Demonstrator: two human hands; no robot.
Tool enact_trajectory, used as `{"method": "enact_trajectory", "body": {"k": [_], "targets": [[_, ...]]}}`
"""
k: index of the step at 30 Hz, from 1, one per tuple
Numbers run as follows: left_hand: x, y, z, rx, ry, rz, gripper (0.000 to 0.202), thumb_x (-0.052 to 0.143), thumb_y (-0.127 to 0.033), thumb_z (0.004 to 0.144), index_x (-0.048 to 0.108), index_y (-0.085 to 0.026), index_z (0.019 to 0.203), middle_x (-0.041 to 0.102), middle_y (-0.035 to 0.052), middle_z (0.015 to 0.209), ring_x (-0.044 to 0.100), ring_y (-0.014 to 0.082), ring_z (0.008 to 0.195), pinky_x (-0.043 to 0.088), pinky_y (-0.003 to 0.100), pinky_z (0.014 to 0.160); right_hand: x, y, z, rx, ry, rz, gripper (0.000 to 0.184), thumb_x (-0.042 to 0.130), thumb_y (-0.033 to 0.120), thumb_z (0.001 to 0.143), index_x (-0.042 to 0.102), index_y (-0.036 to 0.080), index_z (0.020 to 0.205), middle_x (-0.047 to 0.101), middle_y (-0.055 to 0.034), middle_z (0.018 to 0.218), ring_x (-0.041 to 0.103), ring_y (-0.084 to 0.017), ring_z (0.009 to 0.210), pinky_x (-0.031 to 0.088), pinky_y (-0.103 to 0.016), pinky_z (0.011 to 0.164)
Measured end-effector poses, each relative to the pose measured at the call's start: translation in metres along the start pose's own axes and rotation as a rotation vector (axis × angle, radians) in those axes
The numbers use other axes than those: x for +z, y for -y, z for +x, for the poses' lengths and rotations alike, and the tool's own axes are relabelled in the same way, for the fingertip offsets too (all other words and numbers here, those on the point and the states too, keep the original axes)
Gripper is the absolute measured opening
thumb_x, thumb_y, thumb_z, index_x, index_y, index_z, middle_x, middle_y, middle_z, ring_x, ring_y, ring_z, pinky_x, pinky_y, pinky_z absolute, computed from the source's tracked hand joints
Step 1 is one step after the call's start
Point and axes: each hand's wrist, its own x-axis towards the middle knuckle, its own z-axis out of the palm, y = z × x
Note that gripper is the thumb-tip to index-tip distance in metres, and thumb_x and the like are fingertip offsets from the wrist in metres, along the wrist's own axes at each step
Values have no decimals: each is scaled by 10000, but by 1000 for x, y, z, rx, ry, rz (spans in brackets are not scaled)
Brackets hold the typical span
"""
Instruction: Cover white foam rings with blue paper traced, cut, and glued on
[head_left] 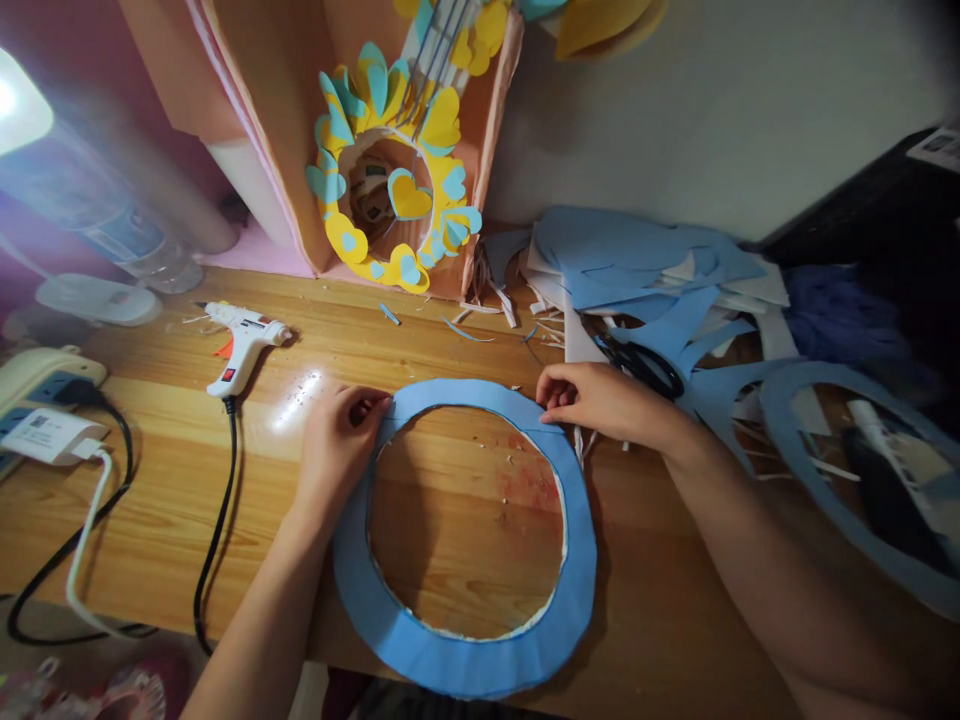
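A blue paper ring (352, 560) with a whitish inner edge lies on the wooden table in front of me, its near rim reaching over the table's front edge. My left hand (349, 425) pinches the ring's upper left side, thumb and fingertips closed on its outer edge. At the upper right of the ring, my right hand (592, 400) has its fingers curled and pressed onto the blue paper. Thin seam lines cross the band near both hands. The wood shows through the ring's opening, with small white crumbs on it.
A white hot glue gun (244, 345) rests left of the ring, its black cord running forward. Black-handled scissors (645, 365) and blue paper scraps (637, 255) lie right. Behind stands a yellow-and-turquoise paper wreath (345, 225). Chargers fill a power strip (52, 375). Another blue ring (795, 440) lies far right.
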Motion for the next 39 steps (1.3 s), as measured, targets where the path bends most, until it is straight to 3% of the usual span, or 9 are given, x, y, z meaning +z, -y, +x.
{"method": "enact_trajectory", "body": {"k": [7, 14, 17, 21, 30, 39], "targets": [[0, 0, 0, -17, 7, -32, 152, 609, -307, 781, 702, -188, 799, 665, 21, 751, 573, 151, 678, 424, 281, 629, -1, 4, -2, 10, -5, -2, 127, 703, 204, 679, 609, 223, 762, 636, 25, 674, 591, -143, 629, 456, -258, 560], [-2, 0, -1, -71, -3, -81, 188, 603, -342, 784, 703, -184, 790, 696, 38, 785, 617, 174, 719, 458, 293, 670, 14, 27, -2, -286, -152, -47, 142, 635, 277, 801, 652, 233, 935, 608, -20, 936, 595, -157, 813, 479, -294, 741], [-4, 0, 0, -115, -25, -116, 240, 578, -377, 803, 706, -175, 814, 712, 50, 805, 637, 181, 736, 473, 292, 681, 20, 33, -2, -344, -158, -50, 163, 646, 283, 807, 635, 229, 961, 574, -37, 1034, 589, -174, 925, 470, -316, 851], [-8, -1, -1, -165, -24, -169, 264, 571, -398, 807, 702, -169, 809, 725, 53, 803, 658, 181, 736, 486, 277, 675, 22, 34, -3, -344, -136, -56, 241, 678, 297, 785, 598, 223, 1000, 557, -47, 1074, 576, -192, 989, 468, -330, 902], [-11, -2, -2, -201, -1, -206, 251, 589, -395, 794, 701, -170, 795, 725, 53, 789, 663, 185, 735, 490, 280, 679, 17, 33, -3, -311, -125, -94, 203, 647, 256, 808, 578, 206, 992, 585, -52, 1047, 581, -192, 969, 474, -337, 883], [-10, 2, -1, -210, 30, -181, 245, 596, -406, 789, 700, -184, 795, 719, 50, 792, 649, 189, 730, 474, 291, 656, 17, 32, -2, -199, -124, -86, 260, 682, 236, 767, 580, 208, 1005, 615, -36, 1036, 604, -182, 921, 493, -323, 845]]}}
